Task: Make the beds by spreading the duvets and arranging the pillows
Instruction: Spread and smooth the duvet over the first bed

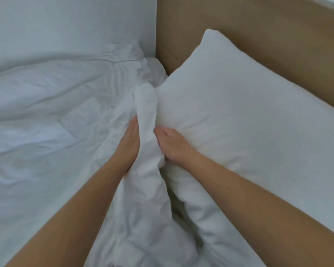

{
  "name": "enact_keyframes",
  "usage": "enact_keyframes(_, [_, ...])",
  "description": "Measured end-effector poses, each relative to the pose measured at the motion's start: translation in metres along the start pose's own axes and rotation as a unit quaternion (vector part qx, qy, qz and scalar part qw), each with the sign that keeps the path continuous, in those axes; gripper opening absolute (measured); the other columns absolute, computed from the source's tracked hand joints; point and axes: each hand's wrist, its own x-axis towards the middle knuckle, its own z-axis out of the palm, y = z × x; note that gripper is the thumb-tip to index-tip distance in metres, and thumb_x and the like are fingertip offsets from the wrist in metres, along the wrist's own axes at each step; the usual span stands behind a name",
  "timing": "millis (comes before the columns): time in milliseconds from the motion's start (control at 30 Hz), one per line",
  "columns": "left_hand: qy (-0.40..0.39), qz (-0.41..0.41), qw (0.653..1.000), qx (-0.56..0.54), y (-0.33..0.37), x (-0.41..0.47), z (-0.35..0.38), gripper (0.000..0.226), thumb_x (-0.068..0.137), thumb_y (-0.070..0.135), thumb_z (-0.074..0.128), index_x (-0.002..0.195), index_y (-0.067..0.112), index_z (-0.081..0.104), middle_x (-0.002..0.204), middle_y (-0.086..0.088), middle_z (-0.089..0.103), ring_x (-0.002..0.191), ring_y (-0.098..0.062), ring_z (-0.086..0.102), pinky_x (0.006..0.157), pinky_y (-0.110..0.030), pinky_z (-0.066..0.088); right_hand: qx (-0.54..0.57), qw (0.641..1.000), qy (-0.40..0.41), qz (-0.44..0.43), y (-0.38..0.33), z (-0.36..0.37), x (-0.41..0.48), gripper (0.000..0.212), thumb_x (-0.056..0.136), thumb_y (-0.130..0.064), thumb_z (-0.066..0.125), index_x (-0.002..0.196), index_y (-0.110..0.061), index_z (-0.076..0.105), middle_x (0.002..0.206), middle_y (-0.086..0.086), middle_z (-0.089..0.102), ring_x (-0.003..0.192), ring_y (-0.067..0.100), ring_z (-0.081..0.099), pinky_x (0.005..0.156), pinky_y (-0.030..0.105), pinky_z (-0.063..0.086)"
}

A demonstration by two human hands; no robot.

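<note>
Headboard (pixel 258 35): tan flat panel, upper right. Wall (pixel 66 26): plain white, upper left, meeting the headboard along a vertical edge.

White duvet (pixel 46 116) rumpled – bunched ridge beside white pillow (pixel 239 116) at headboard (pixel 258 35).
</note>
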Motion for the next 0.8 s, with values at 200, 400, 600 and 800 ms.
enact_keyframes(200, [-0.067, -0.099, 0.988, -0.101, 0.003, -0.078, 0.014, 0.046, 0.101, 0.055, 0.029, 0.146, 0.044, 0.032, 0.147, 0.023, 0.038, 0.134, -0.001, 0.038, 0.115, -0.033, 0.029, 0.085, 0.967, -0.198, 0.136, 0.045, -0.003, -0.089, 0.036, 0.093, -0.056, 0.051, 0.106, -0.026, 0.067, 0.098, -0.009, 0.070, 0.084, 0.006, 0.066, 0.083, 0.025, 0.053])
enact_keyframes(400, [-0.117, -0.213, 0.960, -0.136, 0.000, -0.159, 0.016, 0.043, 0.102, 0.048, 0.032, 0.139, 0.031, 0.044, 0.137, 0.016, 0.049, 0.126, -0.007, 0.045, 0.108, -0.034, 0.034, -0.216, 0.909, -0.318, 0.159, 0.086, 0.027, -0.146, 0.093, 0.076, -0.040, 0.079, 0.150, -0.016, 0.030, 0.150, 0.002, 0.040, 0.135, 0.024, 0.042, 0.110, 0.032, 0.035])
enact_keyframes(600, [-0.163, -0.248, 0.948, -0.113, -0.018, -0.219, 0.024, 0.045, 0.104, 0.032, 0.037, 0.149, 0.031, 0.032, 0.145, 0.017, 0.038, 0.133, -0.006, 0.037, 0.109, -0.032, 0.032, -0.242, 0.935, -0.152, 0.212, 0.106, 0.046, -0.191, 0.038, 0.091, -0.023, 0.058, 0.121, -0.001, 0.062, 0.122, 0.018, 0.064, 0.111, 0.031, 0.062, 0.089, 0.031, 0.048])
enact_keyframes(800, [-0.240, -0.186, 0.951, 0.056, -0.001, -0.308, 0.027, 0.064, 0.094, 0.009, 0.054, 0.151, 0.024, 0.029, 0.151, 0.006, 0.035, 0.138, -0.012, 0.034, 0.108, -0.018, 0.025, -0.040, 0.960, -0.131, 0.243, 0.056, -0.015, -0.274, 0.041, 0.092, -0.017, 0.054, 0.133, -0.011, 0.054, 0.123, 0.006, 0.060, 0.106, 0.023, 0.057, 0.083, 0.027, 0.046])
